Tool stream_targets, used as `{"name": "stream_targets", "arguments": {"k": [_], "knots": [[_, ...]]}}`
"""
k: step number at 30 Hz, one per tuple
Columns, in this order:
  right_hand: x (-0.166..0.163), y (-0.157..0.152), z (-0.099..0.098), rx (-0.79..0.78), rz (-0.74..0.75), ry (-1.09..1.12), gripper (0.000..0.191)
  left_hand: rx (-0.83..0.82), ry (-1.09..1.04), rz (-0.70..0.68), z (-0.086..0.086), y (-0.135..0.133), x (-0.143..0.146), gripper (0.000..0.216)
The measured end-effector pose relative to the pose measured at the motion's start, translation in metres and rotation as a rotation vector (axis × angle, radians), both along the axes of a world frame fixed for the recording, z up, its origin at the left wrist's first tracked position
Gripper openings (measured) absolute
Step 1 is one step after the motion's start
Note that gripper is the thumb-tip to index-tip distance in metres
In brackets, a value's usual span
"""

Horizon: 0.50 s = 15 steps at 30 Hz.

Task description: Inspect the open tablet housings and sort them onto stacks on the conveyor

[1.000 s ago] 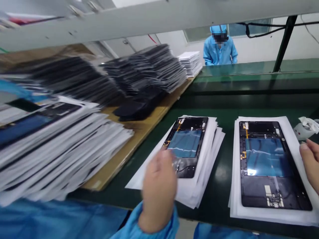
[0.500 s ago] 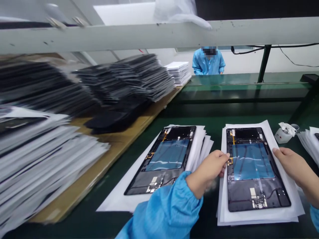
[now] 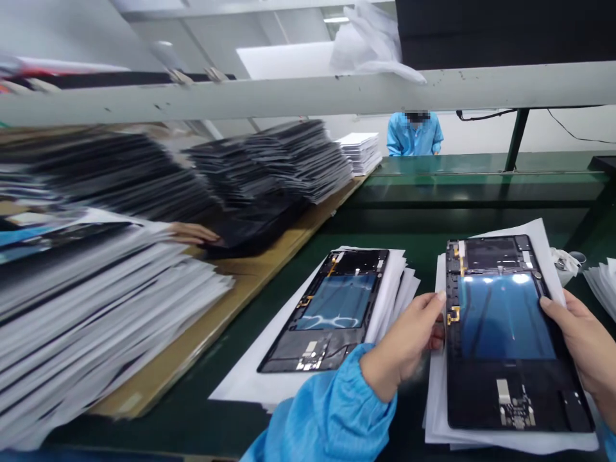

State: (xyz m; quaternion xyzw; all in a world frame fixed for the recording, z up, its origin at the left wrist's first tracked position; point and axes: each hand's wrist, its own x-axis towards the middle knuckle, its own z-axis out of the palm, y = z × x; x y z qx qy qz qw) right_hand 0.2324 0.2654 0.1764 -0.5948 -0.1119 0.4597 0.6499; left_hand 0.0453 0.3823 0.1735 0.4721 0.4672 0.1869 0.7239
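Observation:
My left hand [image 3: 409,343] grips the left edge of a black tablet panel [image 3: 510,346] with a blue film in its middle. My right hand [image 3: 584,350] holds the panel's right edge. The panel is tilted up at its far end above a pile of white sheets [image 3: 481,436]. A second panel of the same kind [image 3: 332,311] lies flat on another pile of white sheets [image 3: 269,382] to the left. Both piles rest on the dark green belt [image 3: 418,237].
Tall stacks of panels and white sheets [image 3: 96,301] fill a wooden board [image 3: 240,295] at the left, with darker stacks [image 3: 289,160] behind. Another person's hand [image 3: 192,232] rests there. A person in blue [image 3: 414,133] stands at the far end. A white beam [image 3: 289,96] crosses overhead.
My two hands closed on the right panel's edges and lifted its far end off the sheets. Another person's hand appeared at the left stacks.

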Motion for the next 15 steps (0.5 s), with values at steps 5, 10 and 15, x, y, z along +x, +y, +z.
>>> {"name": "stream_targets", "arguments": {"k": [5,10,15], "knots": [[-0.007,-0.008,-0.006,0.065,-0.176,0.053,0.055,-0.029,-0.193,-0.242,0.010,-0.006,-0.012,0.062],[-0.013,-0.010,-0.010,0.081,-0.155,-0.011,0.052,-0.090,-0.374,-0.265,0.016,-0.016,-0.009,0.057],[-0.014,-0.014,-0.017,0.061,-0.186,-0.021,0.056,0.108,-0.357,-0.179,0.013,-0.015,-0.006,0.049]]}}
